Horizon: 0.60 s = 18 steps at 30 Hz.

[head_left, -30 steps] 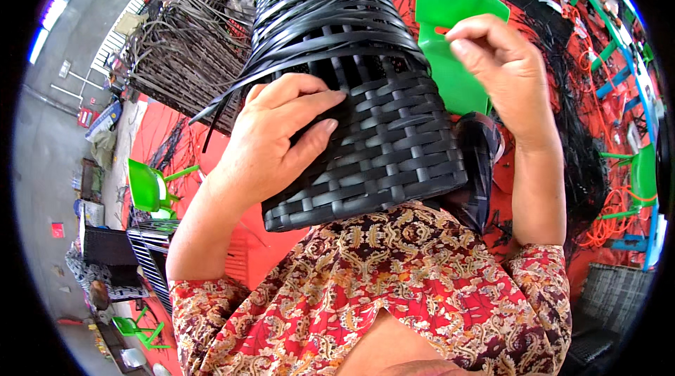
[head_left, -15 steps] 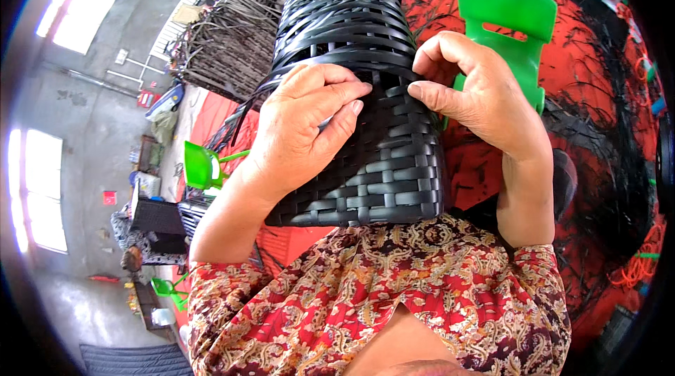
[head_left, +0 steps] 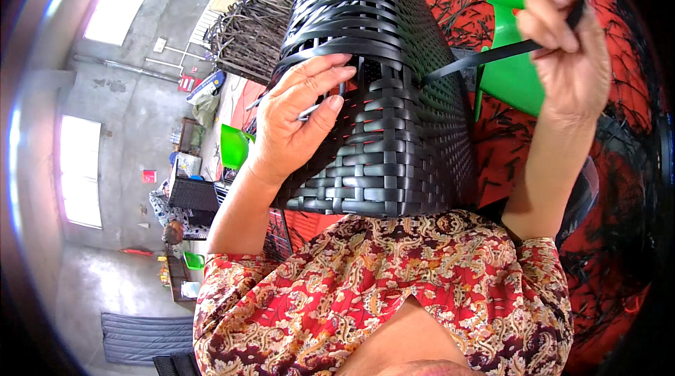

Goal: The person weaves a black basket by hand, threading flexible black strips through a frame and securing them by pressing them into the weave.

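Half a second ago our right hand (head_left: pixel 566 45) sat against the black woven basket (head_left: pixel 380 87); now it has drawn away to the upper right of the frame, fingers pinched shut on a black weaving strip (head_left: pixel 481 59), pulling it taut from the basket wall. That suggests a weave pass being tightened. Our left hand (head_left: pixel 299 119), centre frame, presses the basket and grips a thin metal tool (head_left: pixel 309 112).

Red floor mat (head_left: pixel 619 186) strewn with black strips (head_left: pixel 633 144); green stool (head_left: pixel 517 59) on it
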{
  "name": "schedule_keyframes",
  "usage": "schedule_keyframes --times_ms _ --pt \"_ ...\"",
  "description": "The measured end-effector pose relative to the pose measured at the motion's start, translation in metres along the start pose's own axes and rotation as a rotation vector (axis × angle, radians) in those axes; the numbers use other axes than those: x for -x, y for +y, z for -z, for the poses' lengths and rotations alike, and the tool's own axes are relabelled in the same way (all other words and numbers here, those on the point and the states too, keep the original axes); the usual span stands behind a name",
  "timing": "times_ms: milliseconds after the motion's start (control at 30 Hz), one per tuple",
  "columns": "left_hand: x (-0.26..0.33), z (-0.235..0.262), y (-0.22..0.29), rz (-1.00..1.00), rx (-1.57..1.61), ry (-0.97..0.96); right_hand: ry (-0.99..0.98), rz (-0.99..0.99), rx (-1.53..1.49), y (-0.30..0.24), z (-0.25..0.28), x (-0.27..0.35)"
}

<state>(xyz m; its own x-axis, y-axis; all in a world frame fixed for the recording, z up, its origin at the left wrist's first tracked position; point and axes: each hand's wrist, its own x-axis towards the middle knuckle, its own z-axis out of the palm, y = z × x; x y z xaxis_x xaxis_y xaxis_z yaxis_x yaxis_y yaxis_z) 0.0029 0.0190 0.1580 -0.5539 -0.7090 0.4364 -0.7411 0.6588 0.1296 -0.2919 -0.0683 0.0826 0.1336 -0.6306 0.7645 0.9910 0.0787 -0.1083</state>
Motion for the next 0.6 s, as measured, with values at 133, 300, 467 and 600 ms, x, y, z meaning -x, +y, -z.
schedule_keyframes --times_ms 133,300,467,600 --pt "-0.002 0.002 -0.006 0.028 0.152 -0.058 0.042 0.035 -0.024 -0.040 0.000 0.004" --pt "-0.017 0.004 -0.017 0.012 0.233 -0.075 0.045 0.217 -0.127 -0.067 0.010 0.015" --pt "-0.040 0.009 -0.010 0.203 0.288 -0.137 0.117 0.273 -0.097 -0.103 0.019 0.031" --pt "-0.044 -0.002 -0.017 0.266 0.429 -0.088 0.217 0.221 0.649 -0.076 0.003 0.034"
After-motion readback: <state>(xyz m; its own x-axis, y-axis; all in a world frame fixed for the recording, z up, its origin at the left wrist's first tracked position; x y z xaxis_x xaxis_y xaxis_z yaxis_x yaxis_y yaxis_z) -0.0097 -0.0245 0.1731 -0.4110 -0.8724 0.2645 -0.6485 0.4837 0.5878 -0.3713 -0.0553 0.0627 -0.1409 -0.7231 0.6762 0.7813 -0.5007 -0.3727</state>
